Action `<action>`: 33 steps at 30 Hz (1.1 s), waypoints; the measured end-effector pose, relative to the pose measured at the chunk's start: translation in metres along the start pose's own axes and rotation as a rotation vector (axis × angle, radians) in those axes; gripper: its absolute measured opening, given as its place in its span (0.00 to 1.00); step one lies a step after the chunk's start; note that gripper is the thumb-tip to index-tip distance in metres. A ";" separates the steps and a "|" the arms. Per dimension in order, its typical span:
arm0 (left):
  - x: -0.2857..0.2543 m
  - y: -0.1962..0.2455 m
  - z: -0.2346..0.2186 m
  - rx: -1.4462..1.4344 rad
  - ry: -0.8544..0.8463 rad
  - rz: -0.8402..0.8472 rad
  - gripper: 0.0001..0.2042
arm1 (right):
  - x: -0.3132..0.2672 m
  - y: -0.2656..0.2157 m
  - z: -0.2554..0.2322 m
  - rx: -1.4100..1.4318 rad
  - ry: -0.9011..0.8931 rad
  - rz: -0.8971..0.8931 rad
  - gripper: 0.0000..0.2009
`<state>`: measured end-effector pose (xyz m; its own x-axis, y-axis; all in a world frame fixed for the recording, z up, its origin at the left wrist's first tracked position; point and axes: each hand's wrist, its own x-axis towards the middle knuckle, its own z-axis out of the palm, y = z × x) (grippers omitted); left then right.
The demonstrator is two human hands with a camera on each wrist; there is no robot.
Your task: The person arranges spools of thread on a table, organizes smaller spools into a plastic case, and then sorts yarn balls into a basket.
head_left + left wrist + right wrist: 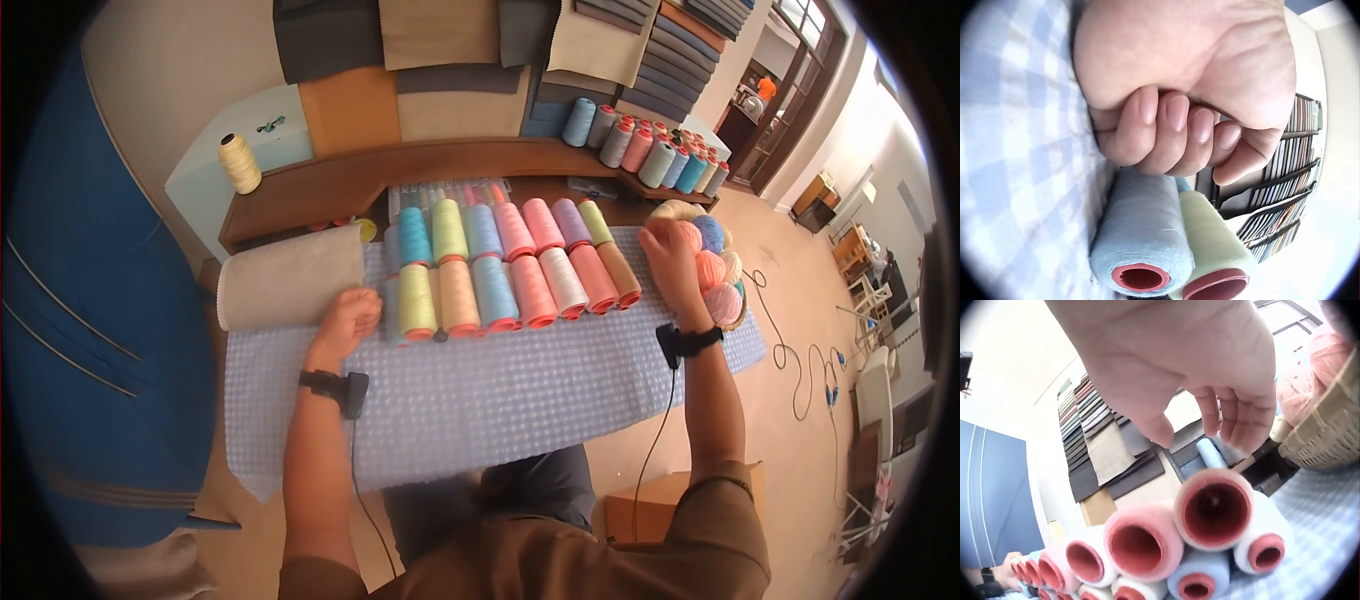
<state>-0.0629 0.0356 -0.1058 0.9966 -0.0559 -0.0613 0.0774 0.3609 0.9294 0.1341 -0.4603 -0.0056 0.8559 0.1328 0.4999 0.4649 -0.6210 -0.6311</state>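
**Thread cones heaped between two empty-looking hands**

The left hand [348,318] is closed, fingertips folded to the palm, with nothing visible in its grasp; it is beside the pale cloth [290,280] and the heap's near end. The right hand [672,262] is half open, a gap between thumb and loosely bent fingers, holding nothing, near the yarn balls [710,268].

Between them, thread cones [493,290] lie on their sides on the checked cloth [480,400], upper ones nested in the gaps below, probably so each braces its neighbours. Side walls on the basket [1325,428] likely keep the round balls from rolling (cones on the wooden shelf [440,158] can simply stand upright).

The left palm's inside is hidden, so a tiny item there cannot be ruled out. The right fingertips blur overhead, most lower cones are covered, and the right wrist view cuts off the basket.
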 end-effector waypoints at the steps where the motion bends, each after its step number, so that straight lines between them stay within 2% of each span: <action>1: 0.000 0.000 0.000 0.004 0.005 0.001 0.16 | 0.014 -0.006 0.003 0.025 0.003 0.002 0.20; 3: 0.002 -0.003 -0.005 -0.005 0.012 0.002 0.16 | 0.049 -0.016 0.009 0.074 0.007 0.001 0.21; 6: 0.002 -0.004 -0.007 -0.011 0.009 -0.008 0.15 | 0.116 0.006 0.030 -0.059 -0.054 0.043 0.24; 8: 0.002 -0.003 -0.007 -0.013 0.004 -0.011 0.15 | 0.152 0.011 0.048 -0.139 -0.050 0.005 0.26; 12: 0.001 -0.003 -0.006 -0.029 -0.011 -0.013 0.15 | 0.216 0.019 0.085 -0.395 -0.024 -0.211 0.31; 16: 0.000 -0.003 -0.007 -0.039 -0.036 -0.016 0.15 | 0.248 -0.002 0.104 -0.537 -0.058 -0.130 0.36; 18: -0.002 -0.001 -0.004 -0.037 -0.019 -0.026 0.15 | 0.265 0.009 0.114 -0.524 -0.049 -0.131 0.35; 23: -0.001 -0.002 -0.006 -0.034 -0.014 -0.028 0.15 | 0.267 0.004 0.134 -0.549 -0.029 -0.133 0.32; 24: 0.000 -0.003 -0.005 -0.047 0.000 -0.025 0.15 | 0.263 0.007 0.135 -0.544 0.014 -0.179 0.26; 27: -0.002 -0.001 -0.002 -0.057 0.029 -0.033 0.15 | 0.272 0.035 0.148 -0.525 0.073 -0.265 0.20; 28: -0.002 0.001 -0.001 -0.055 0.032 -0.037 0.15 | 0.264 0.026 0.147 -0.540 0.056 -0.247 0.22; 31: -0.001 -0.001 -0.002 -0.058 0.019 -0.028 0.15 | 0.228 -0.021 0.142 -0.380 0.123 -0.428 0.22; 33: -0.001 -0.001 -0.002 -0.039 0.029 -0.026 0.15 | 0.208 -0.052 0.144 -0.212 0.076 -0.441 0.27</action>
<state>-0.0641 0.0371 -0.1075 0.9946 -0.0390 -0.0960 0.1036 0.3958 0.9125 0.3200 -0.2888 0.0458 0.5650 0.3667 0.7391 0.7161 -0.6630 -0.2184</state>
